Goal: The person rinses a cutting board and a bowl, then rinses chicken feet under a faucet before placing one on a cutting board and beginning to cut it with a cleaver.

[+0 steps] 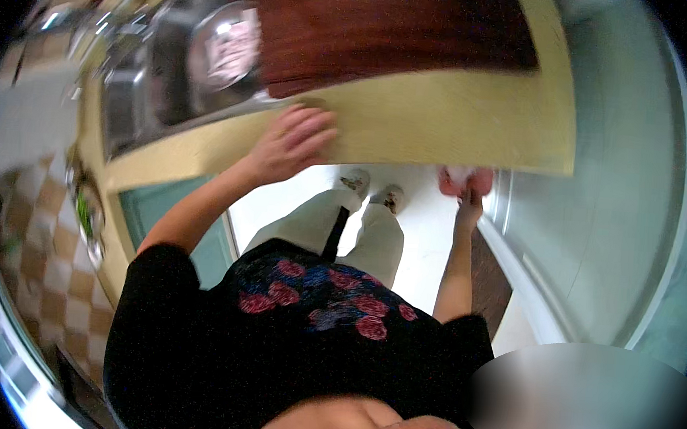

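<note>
My left hand (295, 133) lies on the front strip of a yellow countertop (446, 114), its fingers bent and blurred. Whether anything is under those fingers cannot be told. Beyond it, a dark reddish-brown wooden board (392, 32) extends over part of a stainless steel sink (173, 83). A round, shiny bowl (202, 49) sits in the sink, with pale pink, strip-like contents (235, 54) in it. Low on the right, past the counter's front edge, my right hand (470, 202) grips a pink and white soft item (465, 181), possibly a cloth.
At the right stands a pale green panel (611, 143) with a white edge. A green cabinet door (170, 214) is under the counter. My shoes (354, 182) are on a bright white floor (419, 244). Green vegetables (85, 214) lie at the left beside checkered tiles (64, 278).
</note>
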### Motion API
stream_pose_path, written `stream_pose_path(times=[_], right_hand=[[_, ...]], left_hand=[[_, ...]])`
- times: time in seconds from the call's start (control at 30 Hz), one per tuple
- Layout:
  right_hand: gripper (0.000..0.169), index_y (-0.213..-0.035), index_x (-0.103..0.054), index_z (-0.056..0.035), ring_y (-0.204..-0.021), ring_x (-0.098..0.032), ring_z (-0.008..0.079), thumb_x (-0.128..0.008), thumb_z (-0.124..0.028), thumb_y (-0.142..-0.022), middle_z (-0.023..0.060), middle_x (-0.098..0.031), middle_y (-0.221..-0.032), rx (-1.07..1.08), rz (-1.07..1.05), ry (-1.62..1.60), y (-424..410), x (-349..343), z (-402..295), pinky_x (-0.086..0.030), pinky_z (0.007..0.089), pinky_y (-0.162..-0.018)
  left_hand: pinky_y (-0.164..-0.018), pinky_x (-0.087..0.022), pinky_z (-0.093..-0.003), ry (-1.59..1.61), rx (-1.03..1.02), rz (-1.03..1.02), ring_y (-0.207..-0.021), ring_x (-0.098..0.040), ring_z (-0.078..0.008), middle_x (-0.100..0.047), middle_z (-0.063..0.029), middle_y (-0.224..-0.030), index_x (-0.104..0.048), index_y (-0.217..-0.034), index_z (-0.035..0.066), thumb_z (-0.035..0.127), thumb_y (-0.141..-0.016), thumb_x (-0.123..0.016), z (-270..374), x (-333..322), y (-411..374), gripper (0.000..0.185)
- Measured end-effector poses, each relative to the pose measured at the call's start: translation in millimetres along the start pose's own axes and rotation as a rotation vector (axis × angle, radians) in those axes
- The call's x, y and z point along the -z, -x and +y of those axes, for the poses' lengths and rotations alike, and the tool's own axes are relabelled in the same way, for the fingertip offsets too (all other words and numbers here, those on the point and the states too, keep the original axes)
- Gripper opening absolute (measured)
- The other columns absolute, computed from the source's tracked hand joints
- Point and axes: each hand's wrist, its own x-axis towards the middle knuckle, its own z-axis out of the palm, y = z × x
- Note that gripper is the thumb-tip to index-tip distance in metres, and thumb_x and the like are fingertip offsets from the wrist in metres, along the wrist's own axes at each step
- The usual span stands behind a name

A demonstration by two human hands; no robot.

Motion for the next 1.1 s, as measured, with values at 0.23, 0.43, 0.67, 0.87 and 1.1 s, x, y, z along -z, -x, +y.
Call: stream_pose_path(times=[0.23,0.43,0.67,0.87,1.1], right_hand=[[0.02,-0.107,-0.059,0.002,-0.088,-0.06,0.0178,-0.052,-0.01,-0.092,0.0106,-0.062,-0.1,0.645,-0.374,0.717,167.5,-200.0,-244.6,-0.049,0.0292,-0.077],[0.031,-0.112,-0.058,-0.0065,-0.103,-0.057,0.0294,-0.062,-0.008,-0.081,0.013,-0.059,-0.115,0.996,-0.786,1.095,219.8,-300.3,-256.9,-0.045,0.0382,-0.09],[0.025,-0.105,-0.06,-0.0059,-0.101,-0.055,0.0324,-0.063,-0.013,-0.082,0.0126,-0.059,-0.107,0.712,-1.022,0.906,283.3,-495.7,-211.1,-0.043,0.0402,-0.09],[0.078,-0.138,-0.032,-0.0045,-0.135,-0.025,0.0329,-0.063,-0.044,-0.078,0.0156,-0.03,-0.144,1.059,-1.101,1.334,285.8,-544.5,-182.2,-0.017,0.049,-0.11],[0.072,-0.141,-0.032,-0.0163,-0.14,-0.015,0.024,-0.052,-0.052,-0.082,0.0086,-0.021,-0.15,1.249,-1.666,1.144,346.3,-649.7,-104.4,-0.008,0.0495,-0.113]], left_hand=[[-0.108,-0.025,-0.0473,-0.031,0.338,0.281,-0.123,-0.038,-0.029,-0.041,-0.0096,-0.134,-0.045,-0.128,0.013,0.02,-0.079,-0.061,-11.6,10.3,33.9,0.052],[-0.109,-0.011,-0.0546,-0.246,0.673,0.258,-0.13,-0.031,-0.0282,-0.034,-0.0079,-0.141,-0.041,-0.135,0.025,0.028,-0.082,-0.058,-67.4,25.0,138.2,0.056],[-0.107,-0.026,-0.0474,-0.552,0.84,0.054,-0.121,-0.042,-0.0265,-0.047,-0.0099,-0.128,-0.047,-0.128,0.013,0.024,-0.086,-0.055,-252.3,123.3,365.8,0.045],[-0.101,-0.034,-0.0397,-0.44,0.972,0.338,-0.115,-0.045,-0.0305,-0.051,-0.0108,-0.124,-0.048,-0.126,0.01,0.019,-0.085,-0.058,-320.1,151.2,436.2,0.043],[-0.09,-0.043,-0.0364,-0.017,1.295,0.693,-0.101,-0.057,-0.0293,-0.062,-0.0133,-0.108,-0.056,-0.116,0.006,0.021,-0.09,-0.054,-348.6,184.9,449.8,0.03]])
